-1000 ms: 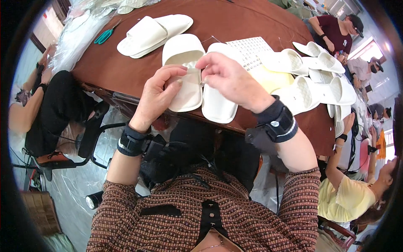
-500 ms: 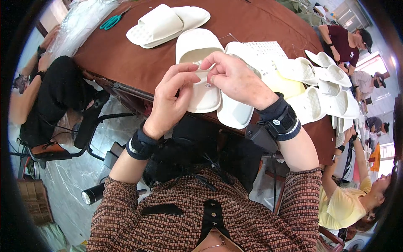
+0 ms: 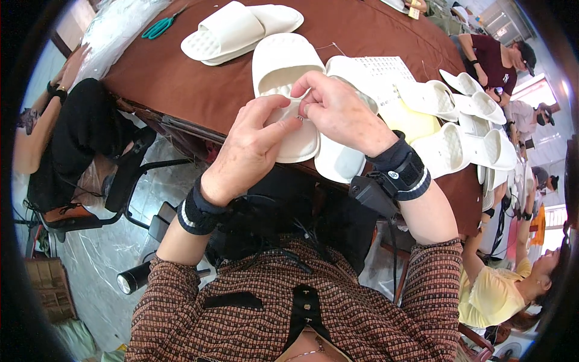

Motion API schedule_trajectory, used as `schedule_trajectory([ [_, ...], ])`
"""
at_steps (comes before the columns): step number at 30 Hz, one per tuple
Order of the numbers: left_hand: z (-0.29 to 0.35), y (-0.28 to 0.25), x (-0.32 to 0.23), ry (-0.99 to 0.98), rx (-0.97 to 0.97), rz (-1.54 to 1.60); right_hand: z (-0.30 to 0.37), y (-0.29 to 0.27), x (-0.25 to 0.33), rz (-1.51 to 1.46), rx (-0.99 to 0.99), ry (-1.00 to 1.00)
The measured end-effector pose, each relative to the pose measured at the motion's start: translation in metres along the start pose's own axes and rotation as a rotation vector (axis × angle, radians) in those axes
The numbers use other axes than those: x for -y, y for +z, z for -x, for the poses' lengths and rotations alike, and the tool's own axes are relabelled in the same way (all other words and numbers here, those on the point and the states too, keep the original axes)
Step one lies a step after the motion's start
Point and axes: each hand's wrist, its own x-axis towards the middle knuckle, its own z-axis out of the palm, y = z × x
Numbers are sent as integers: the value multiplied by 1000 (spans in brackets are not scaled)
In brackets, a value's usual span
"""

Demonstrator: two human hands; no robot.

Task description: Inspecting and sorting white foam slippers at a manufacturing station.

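Note:
A white slipper [image 3: 289, 57] lies toe away from me near the table's front edge, and both my hands are over its footbed. Of my left hand [image 3: 241, 148], the thumb and forefinger are curved but parted, with nothing visible in the gap; the thumb tip is near a small dark mark on the insole. My right hand [image 3: 347, 114] has its thumb and forefinger drawn together in a pinch beside it. Whatever they hold, if anything, is too small to tell. A second white slipper [image 3: 339, 158] lies alongside, partly under my right hand.
Another pair of white slippers [image 3: 241, 30] and teal-handled scissors [image 3: 158, 28] lie farther back on the brown cloth [image 3: 181, 84]. To the right are a label sheet [image 3: 389, 68], a yellow sheet [image 3: 413, 122] and several more slippers [image 3: 449, 148]. Other people sit around.
My left hand has moved up and to the right, its thumb now closer to the right fingertips. The right hand stays almost in place.

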Motion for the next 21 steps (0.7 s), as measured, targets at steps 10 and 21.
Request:
schedule_trajectory([
  [10,-4,-4,-1,25,47,-44,5,1,-6,-57,-85,-41],
  [21,-4,-5,-5,22,57,-50,15,1,-5,-43,-66,-125],
])
